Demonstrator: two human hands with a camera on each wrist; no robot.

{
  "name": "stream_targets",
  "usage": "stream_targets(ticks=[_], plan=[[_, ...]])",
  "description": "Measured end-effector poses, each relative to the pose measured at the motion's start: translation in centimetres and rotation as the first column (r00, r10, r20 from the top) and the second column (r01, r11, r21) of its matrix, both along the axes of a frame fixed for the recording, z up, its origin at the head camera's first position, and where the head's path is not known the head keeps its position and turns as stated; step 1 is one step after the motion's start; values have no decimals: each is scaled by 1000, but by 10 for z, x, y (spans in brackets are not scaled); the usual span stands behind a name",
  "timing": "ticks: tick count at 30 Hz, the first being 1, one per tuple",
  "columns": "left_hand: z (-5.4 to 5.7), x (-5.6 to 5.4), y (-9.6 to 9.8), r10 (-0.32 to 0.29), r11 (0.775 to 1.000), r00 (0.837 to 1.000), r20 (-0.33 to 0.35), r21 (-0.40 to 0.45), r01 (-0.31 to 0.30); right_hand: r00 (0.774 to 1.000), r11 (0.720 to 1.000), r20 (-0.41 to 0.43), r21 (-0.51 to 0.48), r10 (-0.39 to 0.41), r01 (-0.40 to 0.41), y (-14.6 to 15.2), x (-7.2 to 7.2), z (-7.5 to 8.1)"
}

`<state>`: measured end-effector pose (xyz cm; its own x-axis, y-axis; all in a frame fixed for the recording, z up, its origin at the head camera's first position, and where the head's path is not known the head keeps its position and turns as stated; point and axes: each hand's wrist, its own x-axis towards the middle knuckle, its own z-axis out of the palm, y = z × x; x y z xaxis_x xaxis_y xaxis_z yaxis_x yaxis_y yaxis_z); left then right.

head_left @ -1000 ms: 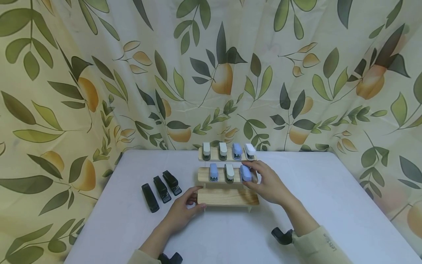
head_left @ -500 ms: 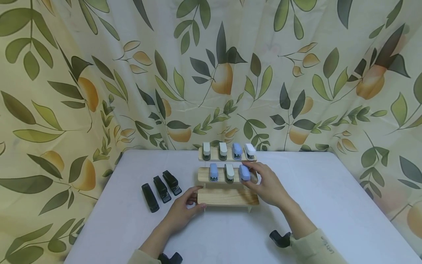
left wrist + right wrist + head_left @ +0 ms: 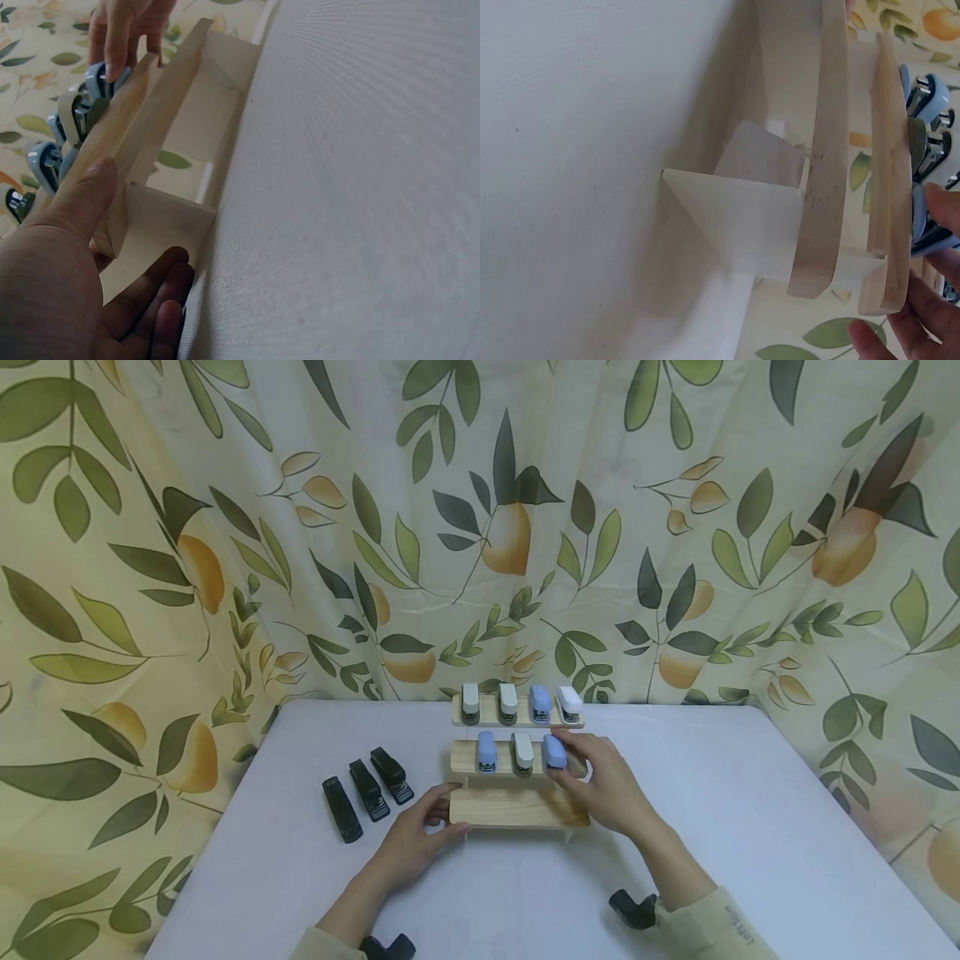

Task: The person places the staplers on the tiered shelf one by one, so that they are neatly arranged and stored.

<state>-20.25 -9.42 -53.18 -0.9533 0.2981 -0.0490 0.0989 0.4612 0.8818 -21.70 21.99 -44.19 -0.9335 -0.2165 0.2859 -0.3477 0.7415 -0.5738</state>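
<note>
My right hand (image 3: 609, 783) pinches a blue mini stapler (image 3: 554, 752) at the right of the middle step of a wooden three-step display stand (image 3: 519, 808). Left of it on the same step sit a pale grey-green stapler (image 3: 522, 752) and another blue stapler (image 3: 487, 750). My left hand (image 3: 415, 841) grips the left end of the lowest step, which is bare. In the left wrist view, the thumb (image 3: 90, 196) lies on top of that step, with the other fingers lower down. The right wrist view shows the right fingers at the blue stapler and the step's end.
Several staplers line the top step, among them a white one (image 3: 569, 703) at its right end. Three black staplers (image 3: 368, 790) lie on the white-covered table (image 3: 247, 877) left of the stand. A leaf-patterned curtain (image 3: 480, 635) hangs behind.
The right hand has shifted the blue stapler slightly left along the middle step, toward the pale one. The left hand has stayed in place.
</note>
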Motion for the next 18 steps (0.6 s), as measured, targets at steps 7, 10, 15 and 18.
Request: stream_targets(ticks=[7, 10, 15, 18], plan=[[-3, 0, 0, -5, 1000, 1000, -11, 6, 5, 1000, 1000, -14, -3, -9, 9, -1, 1, -4], [-3, 0, 1, -6, 1000, 1000, -16, 2, 6, 1000, 1000, -15, -18, -13, 12, -1, 2, -6], [-3, 0, 0, -2, 1000, 1000, -15, 1, 2, 1000, 999, -24, -47, -13, 12, -2, 3, -6], [-2, 0, 0, -2, 1000, 1000, -16, -3, 2, 1000, 997, -23, -70, -16, 14, -3, 3, -7]])
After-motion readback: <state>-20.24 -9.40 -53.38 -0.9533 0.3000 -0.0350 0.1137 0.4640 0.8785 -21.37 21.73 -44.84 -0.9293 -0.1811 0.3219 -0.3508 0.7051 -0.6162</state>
